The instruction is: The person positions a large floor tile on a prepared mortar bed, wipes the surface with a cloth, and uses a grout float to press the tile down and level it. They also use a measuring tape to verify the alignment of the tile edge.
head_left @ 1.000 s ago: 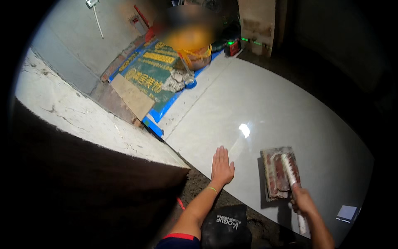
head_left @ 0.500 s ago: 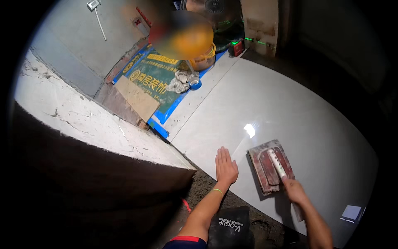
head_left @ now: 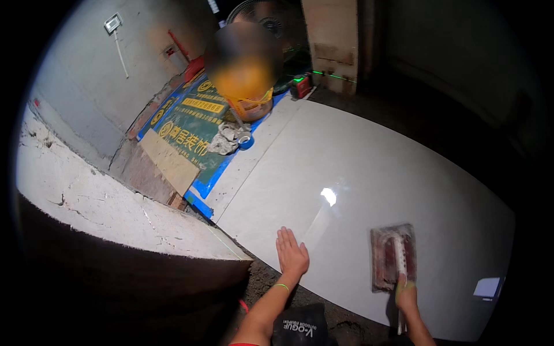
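Note:
A large glossy pale floor tile [head_left: 358, 155] lies in front of me. Flat on its near left part rests my left hand [head_left: 292, 252], fingers straight and held close together, with nothing in it. On the right, my right hand [head_left: 407, 295] is wrapped round the pale handle of a rectangular, dirty-red float [head_left: 381, 265]. The float is slightly blurred over the tile's near right part; whether it touches the surface I cannot tell.
Left stands a low, rough white-topped wall [head_left: 115, 196]. Beyond the tile are a red laser level [head_left: 301, 86], blue tape roll [head_left: 246, 140], crumpled rag [head_left: 226, 138], board [head_left: 169, 161] and yellow bucket [head_left: 254, 106]. Dark mortar [head_left: 262, 279] borders the near edge.
The float has moved to the right across the tile and turned straighter, its handle now pointing toward me. My left hand stays flat on the tile. The whole view has shifted slightly.

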The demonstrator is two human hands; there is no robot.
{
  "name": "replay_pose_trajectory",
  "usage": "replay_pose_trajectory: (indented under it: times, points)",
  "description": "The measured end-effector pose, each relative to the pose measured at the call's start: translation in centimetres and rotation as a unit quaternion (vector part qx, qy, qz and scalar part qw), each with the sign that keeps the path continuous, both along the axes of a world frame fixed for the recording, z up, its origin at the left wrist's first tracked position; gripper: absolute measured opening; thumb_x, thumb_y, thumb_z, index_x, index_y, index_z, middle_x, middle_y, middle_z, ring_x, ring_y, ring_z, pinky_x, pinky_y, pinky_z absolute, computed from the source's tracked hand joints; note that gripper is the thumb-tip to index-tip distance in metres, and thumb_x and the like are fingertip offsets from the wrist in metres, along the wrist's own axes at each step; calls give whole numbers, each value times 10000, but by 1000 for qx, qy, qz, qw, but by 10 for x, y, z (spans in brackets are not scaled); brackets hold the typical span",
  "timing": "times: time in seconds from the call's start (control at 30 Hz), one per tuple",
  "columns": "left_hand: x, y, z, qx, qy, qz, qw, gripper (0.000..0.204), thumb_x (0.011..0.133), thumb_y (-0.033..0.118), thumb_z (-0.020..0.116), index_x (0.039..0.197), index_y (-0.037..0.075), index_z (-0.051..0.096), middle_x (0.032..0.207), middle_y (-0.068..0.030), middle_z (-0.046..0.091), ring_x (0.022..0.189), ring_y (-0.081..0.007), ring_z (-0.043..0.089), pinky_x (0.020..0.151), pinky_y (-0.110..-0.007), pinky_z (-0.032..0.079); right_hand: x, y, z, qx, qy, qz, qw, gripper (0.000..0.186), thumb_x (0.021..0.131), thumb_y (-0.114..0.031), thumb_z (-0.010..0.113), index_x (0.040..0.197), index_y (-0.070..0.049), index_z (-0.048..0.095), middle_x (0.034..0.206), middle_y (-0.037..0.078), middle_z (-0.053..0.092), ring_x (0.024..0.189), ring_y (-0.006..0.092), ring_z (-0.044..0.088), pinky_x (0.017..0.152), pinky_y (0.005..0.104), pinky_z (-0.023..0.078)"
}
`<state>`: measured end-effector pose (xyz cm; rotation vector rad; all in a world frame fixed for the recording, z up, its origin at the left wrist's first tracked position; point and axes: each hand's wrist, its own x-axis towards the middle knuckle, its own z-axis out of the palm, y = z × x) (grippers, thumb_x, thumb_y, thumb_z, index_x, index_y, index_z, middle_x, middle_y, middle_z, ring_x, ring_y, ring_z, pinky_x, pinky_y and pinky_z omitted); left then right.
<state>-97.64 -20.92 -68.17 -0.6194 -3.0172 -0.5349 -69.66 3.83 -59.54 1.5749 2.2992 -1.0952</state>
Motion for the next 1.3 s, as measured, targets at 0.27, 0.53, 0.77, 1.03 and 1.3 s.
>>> replay_pose_trajectory:
  times: [0.27,0.53,0.77,1.03,1.3]
  points:
    - [-2,2,-7,-48,5,-9,999,745,976,324,438,1493,-140,168,1594,-304,115,1500,-415,74,1222,-477,48,-20,8,-12,-21,10,66,998,608,978,-503,457,922,54,693,947,333,652,965,493,623,848,531,486]
    - [35,173,-10,7,-29,-62,998,858,945,429,485,1460,-191,188,1536,-414,123,1467,-522,50,1196,-562,25,161,93,37,-70,37,-197,977,605,1005,-555,420,860,-3,620,619,129,551,560,268,578,518,406,464]
    - [46,251,-8,-6,33,69,997,813,977,415,442,1493,-145,155,1585,-338,84,1497,-440,37,1215,-504,39,281,150,279,282,192,-479,809,506,968,-644,448,807,-168,507,542,-55,382,401,52,332,369,216,256]
    - [38,259,3,-46,-9,87,995,807,988,422,432,1509,-115,131,1602,-299,72,1507,-399,41,1232,-463,52,130,171,67,195,-32,-401,895,614,1046,-447,363,1321,76,528,1335,299,539,1265,366,515,1076,444,375]
    - [38,261,15,-43,-35,74,996,826,977,412,439,1519,-105,90,1612,-281,28,1512,-386,-5,1235,-461,32,90,321,157,-106,227,-331,910,593,1003,-621,382,774,-91,515,566,-17,420,406,102,361,390,261,317]
